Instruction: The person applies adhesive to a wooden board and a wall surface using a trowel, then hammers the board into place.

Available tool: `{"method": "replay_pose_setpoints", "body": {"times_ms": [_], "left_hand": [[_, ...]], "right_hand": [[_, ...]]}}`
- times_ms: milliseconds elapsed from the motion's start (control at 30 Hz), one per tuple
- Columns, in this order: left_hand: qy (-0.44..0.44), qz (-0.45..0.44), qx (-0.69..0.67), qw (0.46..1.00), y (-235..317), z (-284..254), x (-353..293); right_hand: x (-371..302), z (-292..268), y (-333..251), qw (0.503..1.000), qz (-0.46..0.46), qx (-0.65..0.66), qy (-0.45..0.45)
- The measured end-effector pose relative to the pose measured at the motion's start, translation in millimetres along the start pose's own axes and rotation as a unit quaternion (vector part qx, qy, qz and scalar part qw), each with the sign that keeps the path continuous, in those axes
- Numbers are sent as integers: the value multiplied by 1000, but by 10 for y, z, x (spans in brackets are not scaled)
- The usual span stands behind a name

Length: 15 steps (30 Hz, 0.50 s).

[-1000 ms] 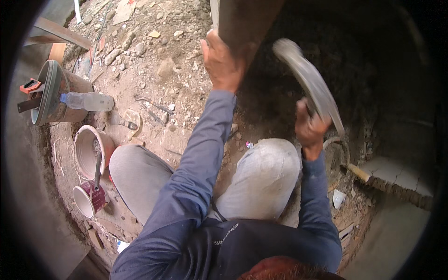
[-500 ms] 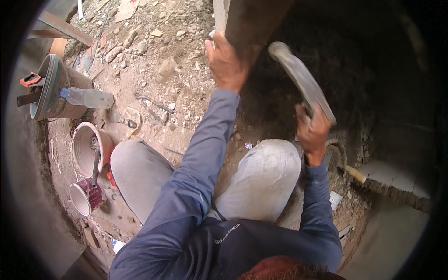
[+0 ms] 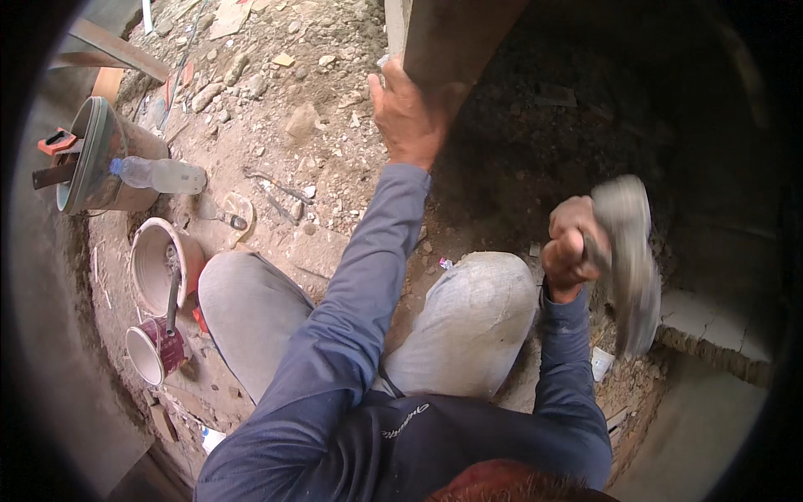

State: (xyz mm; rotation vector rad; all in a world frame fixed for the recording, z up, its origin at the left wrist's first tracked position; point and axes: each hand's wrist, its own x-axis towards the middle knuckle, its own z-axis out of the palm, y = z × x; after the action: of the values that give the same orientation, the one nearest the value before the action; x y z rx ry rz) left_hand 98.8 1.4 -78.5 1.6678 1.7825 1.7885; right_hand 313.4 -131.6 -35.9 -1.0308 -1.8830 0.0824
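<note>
Grey and motion-blurred, a curved metal tool, seemingly a hammer or pick head though too smeared to name surely, sits in the right hand, whose fingers are wrapped tight round its handle. The left hand is pressed flat, fingers spread, against the lower edge of a concrete pillar, gripping nothing.

Judged from the blur, a striking stroke is under way at the dark, crumbly earth at the foot of the pillar; the next blow would call for a firm brace on the pillar and aim kept clear of the bracing fingers.

The person squats, dusty grey trouser knees just below the pillar, sleeves of soft blue cloth. Left of the pillar the ground is pale, stony rubble. Further left lie a small trowel, a clear plastic bottle resting on a rusty metal bucket, a mortar-caked round pan and a maroon cup. Right of the pillar, a rough brick edge.
</note>
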Motion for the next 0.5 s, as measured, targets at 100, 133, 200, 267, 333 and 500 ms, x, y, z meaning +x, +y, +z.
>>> {"method": "replay_pose_setpoints", "body": {"times_ms": [100,133,200,267,333,500], "left_hand": [[-5,-4,-14,1000,-22,4,-15],[-6,0,-8,1000,-10,21,-37],[6,14,17,1000,-50,11,-16],[2,16,24,1000,-55,-31,5],[5,20,14,1000,-26,-18,29],[-1,32,10,999,7,7,-10]], "right_hand": [[81,192,181,994,-63,-91,-8],[104,251,227,989,-27,-142,-37],[138,297,120,982,145,-92,-85],[205,205,-64,991,104,-70,-54],[109,120,-83,999,27,-12,17],[-62,294,345,993,0,-113,-39]]}}
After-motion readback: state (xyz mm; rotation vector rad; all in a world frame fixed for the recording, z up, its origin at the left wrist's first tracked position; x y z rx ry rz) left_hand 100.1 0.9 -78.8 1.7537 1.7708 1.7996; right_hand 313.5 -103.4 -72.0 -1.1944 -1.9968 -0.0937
